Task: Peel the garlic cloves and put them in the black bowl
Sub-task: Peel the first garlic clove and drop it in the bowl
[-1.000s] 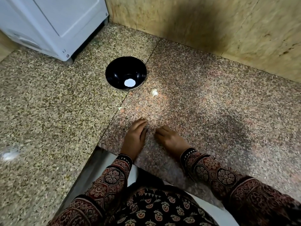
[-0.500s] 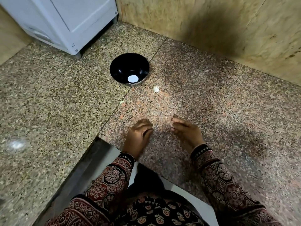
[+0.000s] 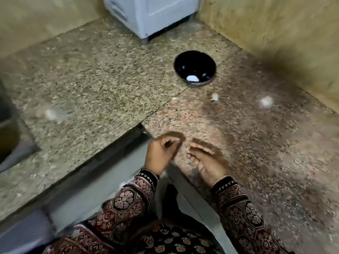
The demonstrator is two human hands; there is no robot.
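The black bowl [image 3: 194,58] stands on the desk [image 3: 91,79] toward its far right corner, near the wall. A pale garlic piece [image 3: 214,97] lies on the desk just on the near side of the bowl. At the desk's near edge the right hand [image 3: 207,162] pinches a small garlic clove [image 3: 188,150] at its fingertips. The left hand [image 3: 161,154] is blurred, with its fingers curled, so I cannot tell whether it holds anything.

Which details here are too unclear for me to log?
Head view, all motion-blurred:
1. Right hand: whether it pinches anything; too small.
2. Left hand: curled fingers hide any contents.
3. White patch in the bowl: clove or glare.
4. Grey object: cut off by left edge.
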